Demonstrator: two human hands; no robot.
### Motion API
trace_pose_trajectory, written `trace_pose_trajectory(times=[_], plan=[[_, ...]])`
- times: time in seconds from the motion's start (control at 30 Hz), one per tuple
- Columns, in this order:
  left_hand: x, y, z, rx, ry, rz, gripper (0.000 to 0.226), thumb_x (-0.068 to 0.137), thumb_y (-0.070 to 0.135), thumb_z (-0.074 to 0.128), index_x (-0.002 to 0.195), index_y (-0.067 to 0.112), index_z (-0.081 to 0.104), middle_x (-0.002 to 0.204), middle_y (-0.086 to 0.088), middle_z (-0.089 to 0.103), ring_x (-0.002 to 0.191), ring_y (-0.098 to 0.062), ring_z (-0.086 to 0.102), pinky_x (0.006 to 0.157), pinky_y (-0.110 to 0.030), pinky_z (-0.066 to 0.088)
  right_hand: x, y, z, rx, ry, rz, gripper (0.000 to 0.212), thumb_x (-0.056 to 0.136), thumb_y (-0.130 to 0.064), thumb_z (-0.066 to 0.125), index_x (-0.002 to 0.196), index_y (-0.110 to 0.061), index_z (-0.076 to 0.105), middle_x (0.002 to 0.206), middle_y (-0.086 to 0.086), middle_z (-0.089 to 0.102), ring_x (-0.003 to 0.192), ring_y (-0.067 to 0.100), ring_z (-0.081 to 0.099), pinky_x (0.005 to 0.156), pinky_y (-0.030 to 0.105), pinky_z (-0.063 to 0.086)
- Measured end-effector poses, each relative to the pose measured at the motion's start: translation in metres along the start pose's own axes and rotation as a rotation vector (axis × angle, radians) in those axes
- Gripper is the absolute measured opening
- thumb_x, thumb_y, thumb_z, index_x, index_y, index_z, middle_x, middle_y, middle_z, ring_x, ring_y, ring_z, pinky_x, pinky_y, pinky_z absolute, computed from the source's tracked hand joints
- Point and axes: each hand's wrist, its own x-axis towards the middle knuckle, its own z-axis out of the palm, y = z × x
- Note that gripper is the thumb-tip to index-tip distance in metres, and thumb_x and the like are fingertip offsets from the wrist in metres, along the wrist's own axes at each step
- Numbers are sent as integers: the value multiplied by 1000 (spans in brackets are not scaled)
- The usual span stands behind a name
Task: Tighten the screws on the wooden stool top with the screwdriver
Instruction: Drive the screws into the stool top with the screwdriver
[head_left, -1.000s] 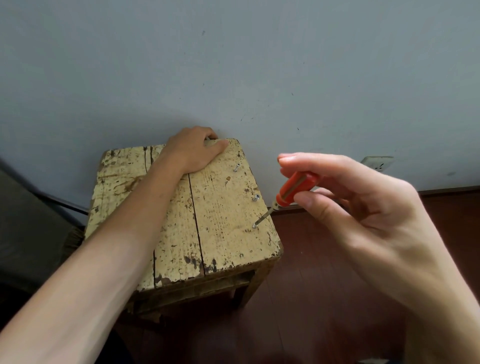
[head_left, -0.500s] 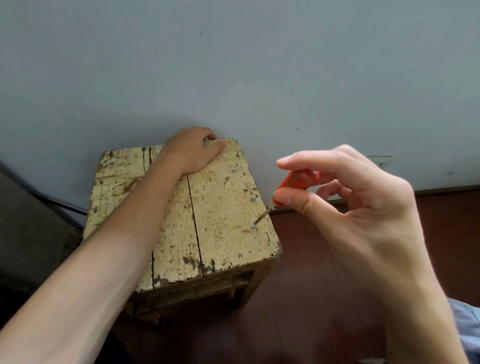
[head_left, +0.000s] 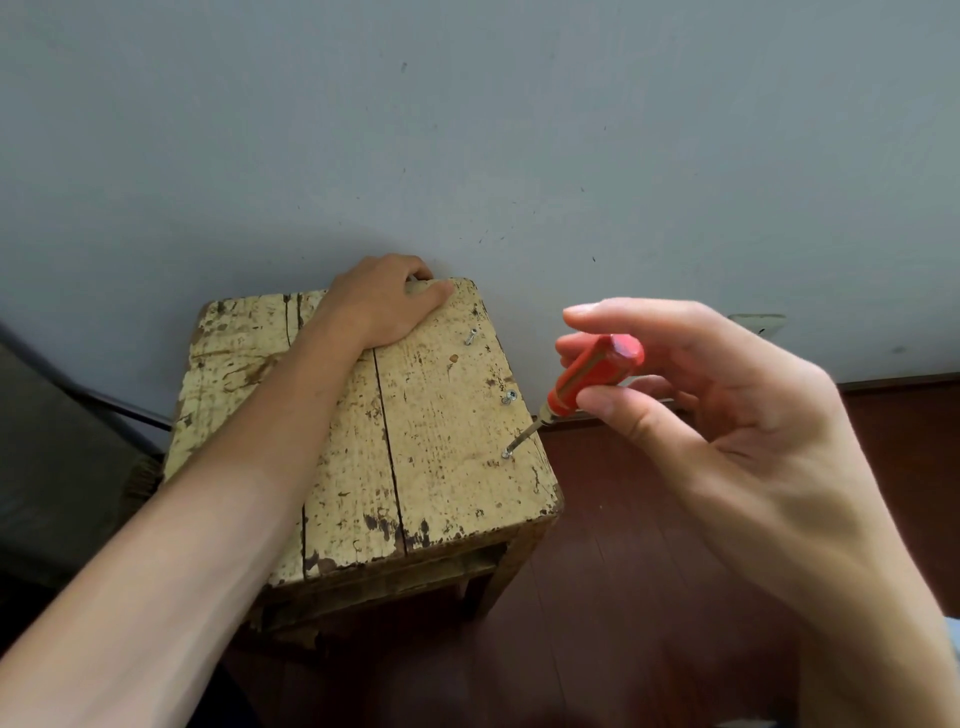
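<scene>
A worn, cream-painted wooden stool top (head_left: 436, 467) stands against the wall. Three screws sit along its right edge: a far screw (head_left: 470, 338), a middle screw (head_left: 509, 397) and a near screw (head_left: 506, 454). My left hand (head_left: 384, 301) lies over the stool's far edge with fingers curled behind it. My right hand (head_left: 727, 415) pinches the red handle of a small screwdriver (head_left: 587, 382) between thumb and fingers. The metal tip rests in the near screw, with the tool tilted to the right.
A grey wall (head_left: 519, 156) rises right behind the stool. Dark red wooden floor (head_left: 623, 571) lies to the right and in front. A dark grey object (head_left: 52, 467) stands to the left of the stool. A white wall socket (head_left: 756, 322) sits low on the right.
My right-hand fingers have shifted around the red handle, which now shows more between them. The tip stays on the near screw. My left hand has not moved.
</scene>
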Motion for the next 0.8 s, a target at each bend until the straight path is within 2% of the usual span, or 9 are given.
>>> trace_pose_trajectory(times=[0.13, 0.27, 0.4, 0.53, 0.63, 0.8], plan=[[0, 0, 0, -5, -1, 1, 56, 91, 75, 47, 120, 32, 68, 129, 3, 66, 115, -23, 60, 94, -42, 48, 3, 3, 7, -64, 57, -37, 42, 94, -16, 81, 124, -44, 71, 106, -4, 73, 103, 25, 75, 84, 43, 59], [0, -1, 0, 0, 8, 0, 56, 92, 75, 48, 121, 32, 68, 129, 4, 66, 116, -23, 59, 89, -40, 44, 4, 4, 12, -111, 97, -65, 32, 94, -20, 83, 119, -38, 76, 101, -5, 70, 96, 25, 73, 79, 37, 56], [0, 0, 1, 0, 8, 0, 56, 91, 75, 48, 120, 32, 68, 128, 3, 67, 116, -24, 60, 92, -41, 46, 4, 4, 7, -123, 73, -60, 37, 97, -19, 79, 128, -37, 74, 110, -6, 73, 101, 25, 75, 80, 37, 57], [-1, 0, 1, -6, 6, -7, 55, 91, 75, 49, 120, 32, 68, 129, 3, 66, 117, -25, 59, 94, -43, 46, 0, 2, -3, -10, -90, 1, 51, 103, -12, 67, 147, -37, 64, 133, -7, 72, 116, 24, 74, 95, 36, 59], [-1, -1, 0, -7, 10, -5, 55, 91, 75, 49, 119, 32, 68, 128, 3, 67, 116, -24, 60, 92, -42, 46, -1, 1, -4, 12, -101, 13, 53, 103, -9, 66, 146, -40, 64, 134, -10, 73, 116, 21, 75, 100, 35, 59], [0, 0, 0, 1, 8, 0, 55, 91, 75, 49, 120, 32, 68, 129, 3, 66, 117, -24, 60, 90, -40, 44, 0, 2, -2, 15, -63, 10, 47, 101, -11, 69, 137, -42, 69, 127, -8, 76, 115, 21, 76, 97, 35, 60]])
